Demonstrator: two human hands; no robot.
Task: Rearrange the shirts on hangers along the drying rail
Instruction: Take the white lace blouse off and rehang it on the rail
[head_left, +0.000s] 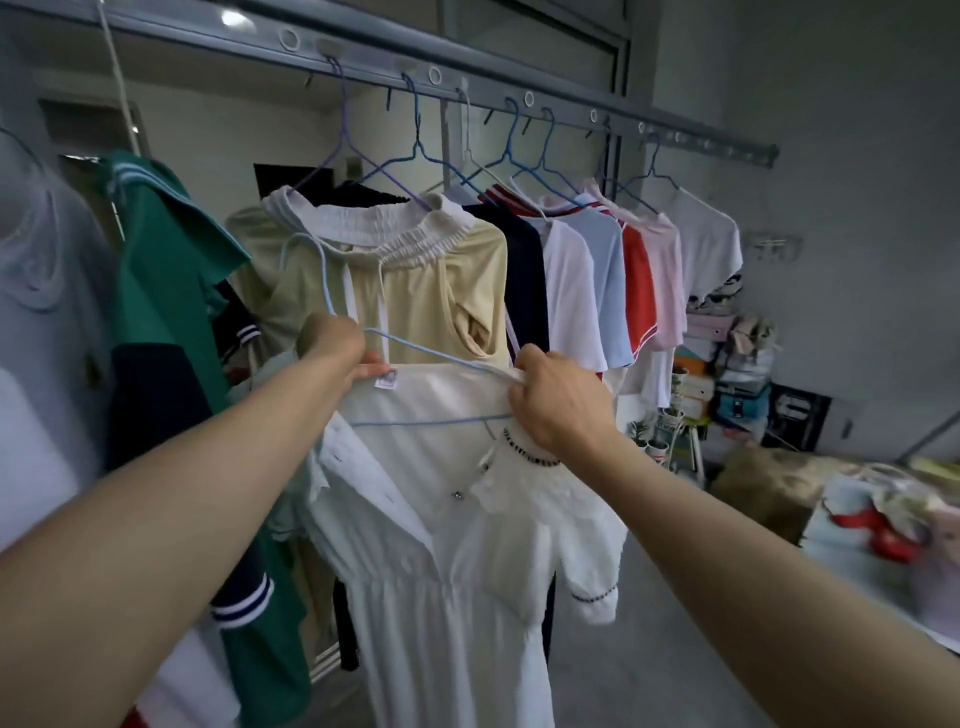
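Note:
A white dress (447, 561) hangs on a light blue wire hanger (415, 351) that is off the rail and held in front of me. My left hand (343, 348) grips the hanger and the garment's left shoulder by the neck label. My right hand (561, 400) pinches the fabric and wire at the right shoulder. Above runs the grey drying rail (467, 78) with round holes. A beige garment with a white elastic band (415, 280) hangs right behind the dress, then navy, white, light blue, red and pink shirts (597, 280) on blue hangers.
A green and navy shirt (161, 291) and a pale top (41, 291) hang at the left. A white cord (117, 88) drops from the rail. Stacked boxes, small plants and a stool (691, 431) stand at the back right; a cluttered table (883, 525) is at right.

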